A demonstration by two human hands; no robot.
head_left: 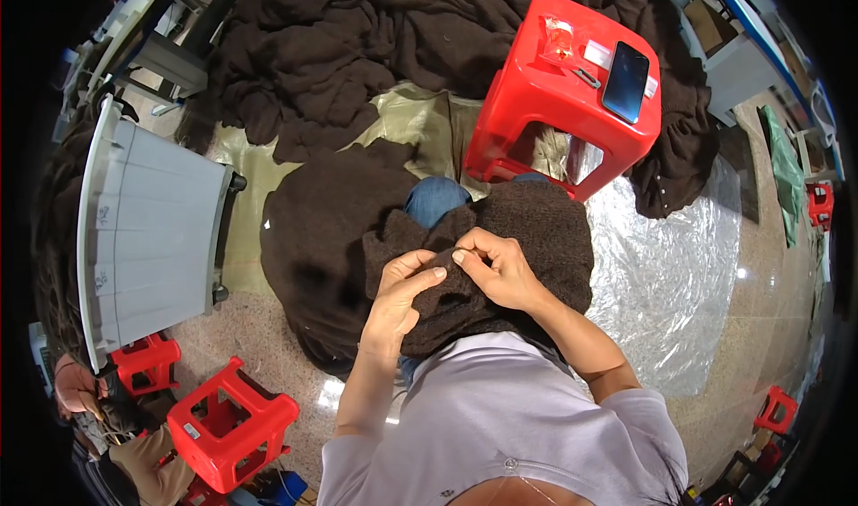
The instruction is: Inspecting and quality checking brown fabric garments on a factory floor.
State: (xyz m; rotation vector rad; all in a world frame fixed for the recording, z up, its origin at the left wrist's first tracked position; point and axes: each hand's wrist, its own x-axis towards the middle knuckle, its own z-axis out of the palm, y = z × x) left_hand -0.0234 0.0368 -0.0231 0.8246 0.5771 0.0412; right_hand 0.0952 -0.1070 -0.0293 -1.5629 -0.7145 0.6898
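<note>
A dark brown knitted fabric (536,229) lies over my lap and spreads out to the left, with a bit of blue denim at my knee showing through. My left hand (402,290) pinches a fold of this fabric between thumb and fingers. Close beside it, my right hand (493,263) grips the same fold, its thumb near the left thumb. Whether anything small sits between the fingertips, I cannot tell.
Ahead on the right stands a red plastic stool (572,77) bearing a phone (626,83), thread snips (586,78) and a small packet (559,39). More brown fabric (357,32) is heaped beyond. A grey wheeled bin (161,229) stands left; another red stool (232,425) is lower left.
</note>
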